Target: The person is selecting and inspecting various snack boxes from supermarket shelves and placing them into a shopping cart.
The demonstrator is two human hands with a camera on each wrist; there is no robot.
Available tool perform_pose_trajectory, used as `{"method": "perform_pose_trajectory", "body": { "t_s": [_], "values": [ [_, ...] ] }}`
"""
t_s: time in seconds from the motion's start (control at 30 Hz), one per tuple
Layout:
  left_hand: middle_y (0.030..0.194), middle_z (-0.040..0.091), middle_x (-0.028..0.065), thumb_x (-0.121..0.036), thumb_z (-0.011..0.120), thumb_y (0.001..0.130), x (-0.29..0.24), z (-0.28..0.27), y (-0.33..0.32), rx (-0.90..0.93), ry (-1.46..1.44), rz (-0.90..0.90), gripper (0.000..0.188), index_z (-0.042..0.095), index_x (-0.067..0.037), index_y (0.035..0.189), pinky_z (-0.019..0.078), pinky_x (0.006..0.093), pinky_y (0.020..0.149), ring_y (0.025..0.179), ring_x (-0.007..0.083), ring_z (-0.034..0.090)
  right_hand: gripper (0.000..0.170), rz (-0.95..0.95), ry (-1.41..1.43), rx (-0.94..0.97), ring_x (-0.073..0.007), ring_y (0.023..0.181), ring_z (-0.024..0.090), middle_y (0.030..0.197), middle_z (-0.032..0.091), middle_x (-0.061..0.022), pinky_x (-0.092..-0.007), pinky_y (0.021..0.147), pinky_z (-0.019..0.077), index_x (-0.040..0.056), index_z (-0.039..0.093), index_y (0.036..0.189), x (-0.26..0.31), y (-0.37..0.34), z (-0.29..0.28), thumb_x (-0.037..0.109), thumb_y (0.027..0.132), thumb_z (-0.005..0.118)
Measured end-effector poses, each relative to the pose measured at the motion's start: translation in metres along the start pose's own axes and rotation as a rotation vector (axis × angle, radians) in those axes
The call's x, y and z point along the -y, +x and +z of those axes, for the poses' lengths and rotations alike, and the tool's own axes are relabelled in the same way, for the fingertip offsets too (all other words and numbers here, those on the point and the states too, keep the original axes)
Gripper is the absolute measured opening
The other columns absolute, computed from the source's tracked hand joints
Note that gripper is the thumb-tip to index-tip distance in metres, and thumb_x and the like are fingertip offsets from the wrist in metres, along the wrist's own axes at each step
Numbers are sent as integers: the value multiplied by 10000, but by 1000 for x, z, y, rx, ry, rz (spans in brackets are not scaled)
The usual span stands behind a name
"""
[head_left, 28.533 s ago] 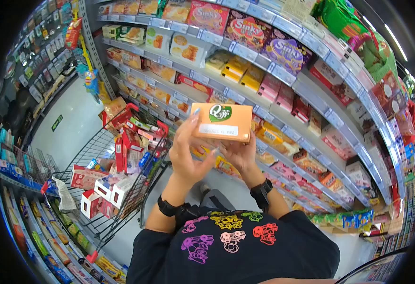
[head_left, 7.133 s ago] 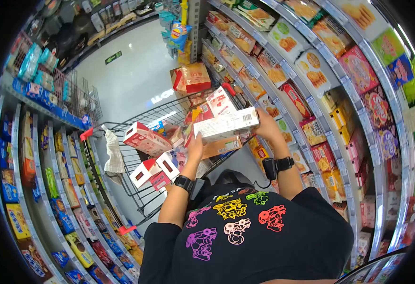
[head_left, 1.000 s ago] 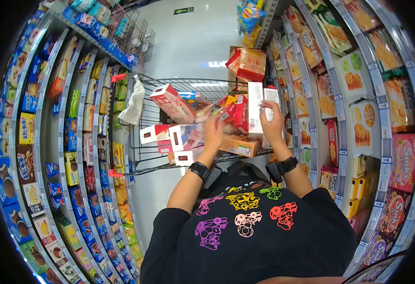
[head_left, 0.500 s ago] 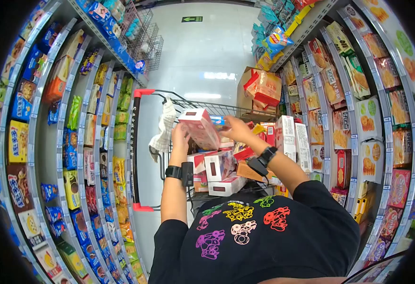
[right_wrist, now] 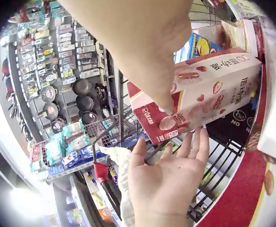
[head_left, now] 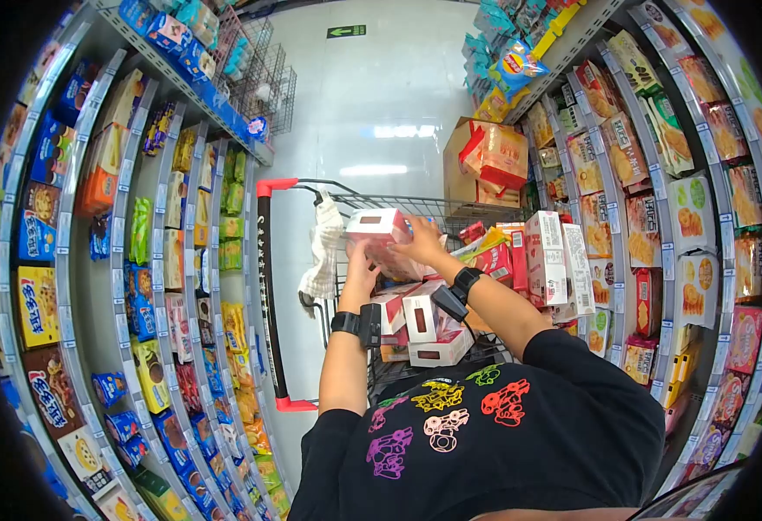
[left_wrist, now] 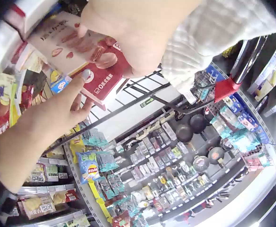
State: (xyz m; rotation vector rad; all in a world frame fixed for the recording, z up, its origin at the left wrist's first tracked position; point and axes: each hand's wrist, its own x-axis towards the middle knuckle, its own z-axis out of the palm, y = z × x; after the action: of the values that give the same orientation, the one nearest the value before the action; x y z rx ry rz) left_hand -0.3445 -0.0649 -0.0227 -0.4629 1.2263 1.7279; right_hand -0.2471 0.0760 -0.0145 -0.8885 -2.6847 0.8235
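A pink and white snack box [head_left: 376,224] with a red end, printed with strawberries, is held over the handle end of the shopping cart. My right hand [head_left: 420,243] grips it from the right; in the left wrist view its thumb presses on the red face and the fingers go under the edge. Palm up, my left hand [right_wrist: 171,179] touches the lower edge with nearly straight fingertips. Below, several white-windowed boxes [head_left: 420,319] lie in the cart. Two tall white boxes [head_left: 546,260] stand at its other end, beside red and yellow packs [head_left: 494,256].
The cart's black handle [head_left: 270,286] with red corners is at the left, a white cloth [head_left: 322,247] hanging beside it. A brown carton [head_left: 463,165] with a red-trimmed bag stands beyond the cart. Snack shelves line both sides; pale floor [head_left: 381,95] lies ahead.
Earlier my hands held an orange box, then a white one. In the last second they moved to the cart's handle end and lifted the pink and white box from inside.
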Motion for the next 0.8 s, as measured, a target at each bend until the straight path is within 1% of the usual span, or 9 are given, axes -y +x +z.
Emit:
{"method": "perform_pose_trajectory", "body": {
  "t_s": [0.1, 0.27, 0.37, 0.4, 0.47, 0.53, 0.6, 0.67, 0.8],
  "values": [
    [1111, 439, 13, -283, 613, 751, -3, 8, -9, 36, 14, 28, 369, 430, -223, 1067, 310, 490, 924, 1055, 242, 406, 690, 7, 286, -10, -336, 1016, 548, 1075, 568, -176, -381, 898, 426, 28, 505, 1151, -2, 1, 3, 324, 600, 796],
    [1298, 282, 22, -284, 664, 682, -7, 6, -25, -10, 95, 35, 702, 326, -271, 1298, 187, 551, 992, 1177, 338, 247, 656, -2, 406, -31, -313, 995, 564, 1063, 568, -179, -365, 849, 459, 28, 523, 1103, 19, -11, -38, 258, 553, 797],
    [1186, 431, 12, -271, 604, 733, -12, 11, -52, 67, 153, 208, 400, 476, -203, 1106, 254, 514, 934, 1172, 211, 302, 632, -102, 569, 1, -247, 991, 569, 1079, 561, -125, -345, 845, 466, 43, 498, 1145, 24, -19, -80, 157, 592, 780],
    [1076, 503, 5, -227, 550, 773, -11, 14, -58, 47, 160, 280, 246, 501, -163, 1005, 316, 436, 897, 1089, 144, 395, 626, -99, 672, 71, -230, 999, 564, 1086, 554, -107, -342, 855, 463, 44, 487, 1158, 26, -25, -101, 123, 606, 770],
    [1060, 514, 6, -203, 531, 784, -22, 37, -103, 168, 209, 384, 271, 495, -130, 1043, 343, 388, 888, 1042, 138, 433, 650, -144, 776, 164, -164, 1090, 496, 1141, 499, -58, -333, 942, 418, 46, 441, 1203, 9, -36, -119, 1, 628, 738],
    [1075, 528, 33, -150, 516, 796, -34, 68, -162, 251, 286, 516, 331, 478, -62, 1113, 384, 309, 872, 1003, 137, 476, 653, -197, 865, 110, -162, 1113, 482, 1145, 488, -67, -342, 986, 387, 49, 441, 1200, 15, -59, -157, 8, 614, 727],
    [1101, 528, 77, -92, 521, 795, -30, 87, -203, 296, 392, 552, 371, 444, -25, 1151, 401, 300, 881, 1017, 149, 502, 674, -230, 958, 90, -156, 1203, 412, 1202, 441, -65, -361, 1062, 309, 58, 428, 1213, 6, -84, -177, 2, 608, 721],
    [1105, 538, 105, -14, 545, 783, -22, 110, -237, 317, 509, 626, 404, 428, 0, 1169, 433, 284, 860, 1006, 154, 528, 686, -264, 1041, 76, -162, 1221, 398, 1213, 436, -55, -364, 1067, 302, 63, 424, 1217, -2, -107, -202, -6, 604, 723],
    [1092, 558, 119, -23, 616, 766, 16, 152, -281, 311, 707, 732, 433, 448, 0, 1165, 460, 305, 839, 998, 178, 563, 709, -231, 1158, -21, -172, 1257, 366, 1267, 402, -42, -354, 1068, 290, 80, 417, 1233, -22, -164, -251, -29, 602, 721]
  ]
}}
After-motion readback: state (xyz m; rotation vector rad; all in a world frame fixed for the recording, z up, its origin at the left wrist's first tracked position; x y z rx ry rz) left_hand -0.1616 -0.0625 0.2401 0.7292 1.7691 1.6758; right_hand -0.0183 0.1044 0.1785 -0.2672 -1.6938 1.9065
